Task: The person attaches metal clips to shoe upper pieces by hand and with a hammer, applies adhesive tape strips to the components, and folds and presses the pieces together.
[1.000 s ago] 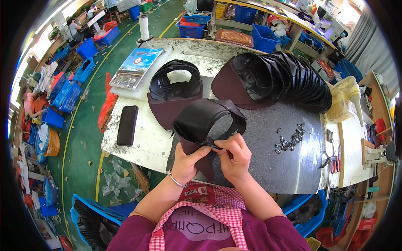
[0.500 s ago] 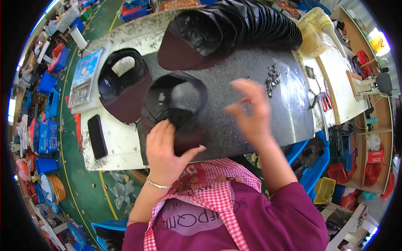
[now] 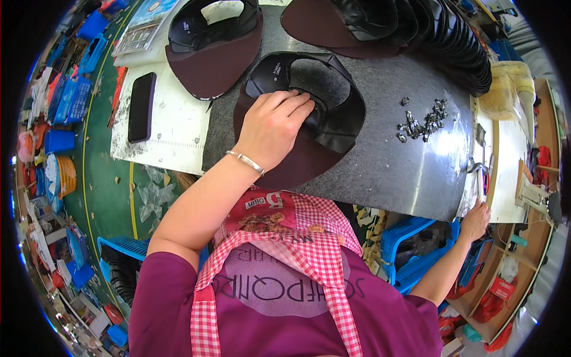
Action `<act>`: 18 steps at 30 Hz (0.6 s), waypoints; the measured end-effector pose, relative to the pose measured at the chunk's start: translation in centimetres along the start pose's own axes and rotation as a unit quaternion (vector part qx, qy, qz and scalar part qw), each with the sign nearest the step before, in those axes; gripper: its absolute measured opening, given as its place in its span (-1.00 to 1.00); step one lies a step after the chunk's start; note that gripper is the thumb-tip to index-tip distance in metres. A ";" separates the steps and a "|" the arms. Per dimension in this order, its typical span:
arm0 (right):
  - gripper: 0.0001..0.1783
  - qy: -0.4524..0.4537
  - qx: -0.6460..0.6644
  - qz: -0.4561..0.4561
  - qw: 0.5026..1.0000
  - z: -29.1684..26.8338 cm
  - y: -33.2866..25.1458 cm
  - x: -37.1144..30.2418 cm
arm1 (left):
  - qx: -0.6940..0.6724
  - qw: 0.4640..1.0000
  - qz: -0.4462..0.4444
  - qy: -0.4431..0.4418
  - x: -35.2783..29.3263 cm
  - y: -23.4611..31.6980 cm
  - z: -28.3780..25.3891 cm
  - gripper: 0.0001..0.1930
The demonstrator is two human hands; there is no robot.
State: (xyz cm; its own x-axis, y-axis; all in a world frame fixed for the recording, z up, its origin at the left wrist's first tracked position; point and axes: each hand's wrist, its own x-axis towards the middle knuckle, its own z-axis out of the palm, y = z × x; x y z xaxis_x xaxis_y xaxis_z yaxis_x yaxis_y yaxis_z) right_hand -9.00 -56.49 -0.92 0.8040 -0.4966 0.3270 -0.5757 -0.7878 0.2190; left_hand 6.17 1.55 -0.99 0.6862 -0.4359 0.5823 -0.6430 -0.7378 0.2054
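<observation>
A black and dark maroon shoe upper (image 3: 309,157) lies on the dark work slab (image 3: 392,172) in front of me. My left hand (image 3: 276,122) is closed at its opening, with the fingers curled over the black inner edge; the fingertips are partly hidden. Far to the right, at the table's edge, my right hand (image 3: 476,221) closes round the lower end of a metal-handled hammer (image 3: 479,172). Small shiny metal pieces (image 3: 423,124) are scattered on the slab between the hands.
Another upper (image 3: 217,56) lies at the far left, and a long row of stacked uppers (image 3: 443,44) curves along the back. A phone (image 3: 142,107) rests on the white tabletop at left. A yellowed plastic container (image 3: 505,89) stands at right. Below the table is a blue basket (image 3: 392,244).
My right hand has left the space over the slab and reached right to the hammer. The left hand's fingers have curled further over the upper's inner edge. The head view has shifted.
</observation>
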 end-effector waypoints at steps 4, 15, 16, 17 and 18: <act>-0.52 -0.013 0.295 0.024 0.955 -4.6 -8.0 -2.5 | -0.003 0.999 -0.009 -0.033 0.2 0.1 0.1 -0.71; -0.58 -0.226 0.558 -0.205 0.772 -17.2 -29.3 -9.3 | -0.146 0.988 -0.042 -0.024 -2.4 0.8 -1.2 -0.77; -0.61 -0.216 0.553 -0.214 0.775 -17.4 -29.8 -9.4 | -0.141 0.989 -0.045 -0.016 -2.5 0.9 -1.0 -0.78; -0.61 -0.220 0.551 -0.216 0.776 -17.4 -30.3 -9.6 | -0.143 0.988 -0.050 -0.016 -2.6 0.9 -1.0 -0.78; -0.63 -0.221 0.504 -0.244 0.798 -17.1 -31.0 -9.9 | -0.142 0.988 -0.056 -0.018 -2.7 0.8 -1.0 -0.80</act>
State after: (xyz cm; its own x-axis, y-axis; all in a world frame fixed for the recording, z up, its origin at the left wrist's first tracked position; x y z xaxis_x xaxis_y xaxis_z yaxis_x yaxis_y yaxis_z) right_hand -1.71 -20.94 4.79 0.9983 0.0540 0.0240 0.0552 -0.7084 -0.7036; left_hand 3.46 2.61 -1.59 0.7674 -0.3813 0.5155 -0.6277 -0.6108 0.4826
